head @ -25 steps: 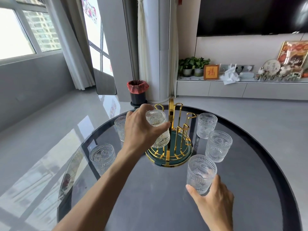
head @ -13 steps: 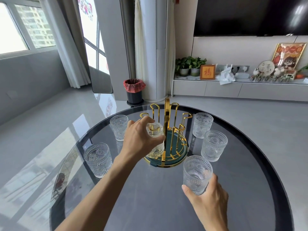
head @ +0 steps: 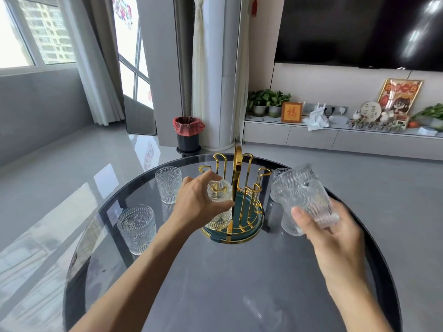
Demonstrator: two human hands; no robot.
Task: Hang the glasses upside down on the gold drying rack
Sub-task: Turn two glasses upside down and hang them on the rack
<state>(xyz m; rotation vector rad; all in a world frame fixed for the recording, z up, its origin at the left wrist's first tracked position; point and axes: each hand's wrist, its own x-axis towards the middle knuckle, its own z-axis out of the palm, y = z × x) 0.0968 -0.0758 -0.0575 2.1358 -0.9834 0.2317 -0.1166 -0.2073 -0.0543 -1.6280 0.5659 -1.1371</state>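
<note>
Now my left hand (head: 199, 207) is wrapped around an inverted glass (head: 219, 204) that sits over a prong on the near-left side of the gold drying rack (head: 236, 200); its base faces up, its mouth faces down toward the rack's green tray, and its long axis stands upright. My fingers curl over the far side and my thumb presses the near side, so the hand is closed on it.

My right hand (head: 335, 236) is raised to the right of the rack and closed on a second glass (head: 304, 197), thumb on the near wall and fingers underneath. That glass is tilted, its long axis slanting up and to the left toward the rack, and it is blurred, so I cannot tell which end is the mouth.

Left of the rack, an upright glass (head: 168, 184) stands mouth up on the round dark glass worktop (head: 215, 283), and another upright glass (head: 136, 228) stands further left and nearer to me. Right of the rack, more glasses stand on the worktop, partly hidden behind the one I hold. The rack's central gold handle rises straight up, with its free prongs curving up around it, on the far half of the worktop.
</note>
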